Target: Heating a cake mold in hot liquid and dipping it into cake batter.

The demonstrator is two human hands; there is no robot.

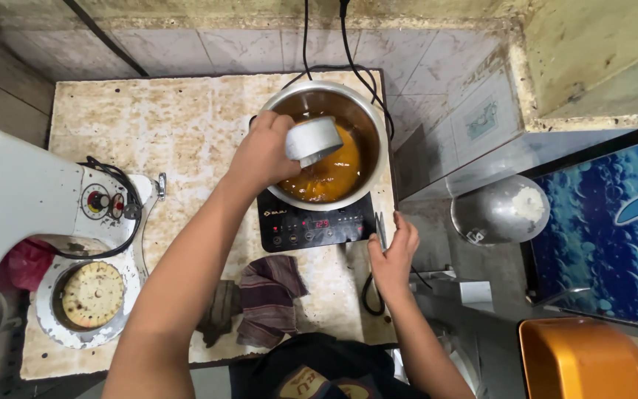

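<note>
A steel pot [369, 125] with orange-brown liquid sits on a black induction cooktop [311, 227] at the back right of a stained stone counter [179, 125]. My left hand [263, 151] grips a small metal cup [313, 139], tipped over the pot's inside. Orange liquid [337, 174] fills the pot's lower half. My right hand [394, 251] rests flat on the counter's right edge beside the cooktop, fingers apart, holding nothing.
A white mixer-like machine [31, 199] with a round perforated disc [92, 294] stands at the left. A striped cloth [267, 295] lies near the front edge. Black cables [348, 52] run behind the pot. A metal lid [500, 210], a blue patterned surface [614, 236] and an orange container [581, 362] are at the right.
</note>
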